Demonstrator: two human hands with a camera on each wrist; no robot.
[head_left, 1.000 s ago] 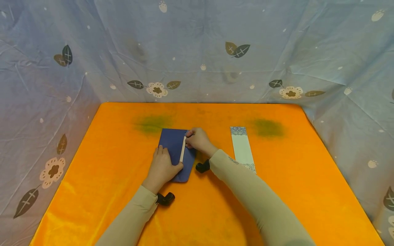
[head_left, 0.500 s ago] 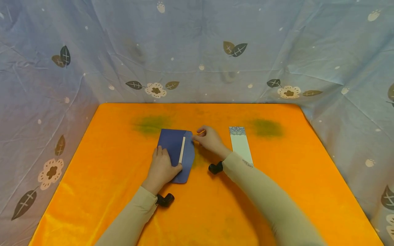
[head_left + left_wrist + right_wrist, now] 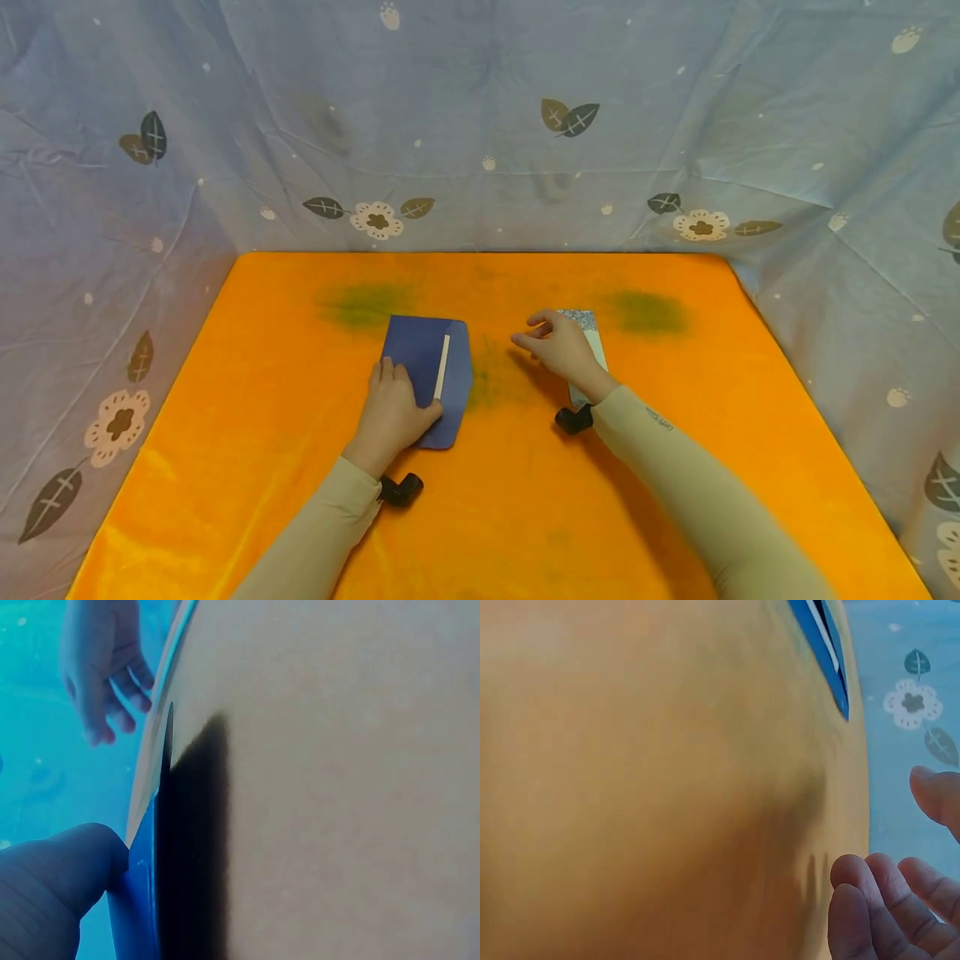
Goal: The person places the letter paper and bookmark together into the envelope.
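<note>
A dark blue envelope (image 3: pixel 417 337) lies in the middle left of the orange cloth, its lighter flap (image 3: pixel 459 367) spread to the right. A narrow white strip (image 3: pixel 443 367) runs along its mouth. My left hand (image 3: pixel 393 412) holds the envelope, fingers by its left edge and thumb near the strip's lower end. The left wrist view shows that thumb (image 3: pixel 82 870) against the blue paper. To the right, my right hand (image 3: pixel 562 346) hovers with loosely bent fingers and nothing in them. Beneath it lies a pale card (image 3: pixel 595 343) with patterned ends, partly hidden by the hand.
Orange cloth (image 3: pixel 300 483) covers the table. Blue-grey fabric (image 3: pixel 480 108) with printed leaves and flowers stands behind it and at both sides. A black wrist device (image 3: pixel 401 490) sits at the left cuff, another (image 3: pixel 573 419) at the right.
My right hand has let go at the envelope's flap edge and moved right, over the pale card. The left hand has stayed on the envelope.
</note>
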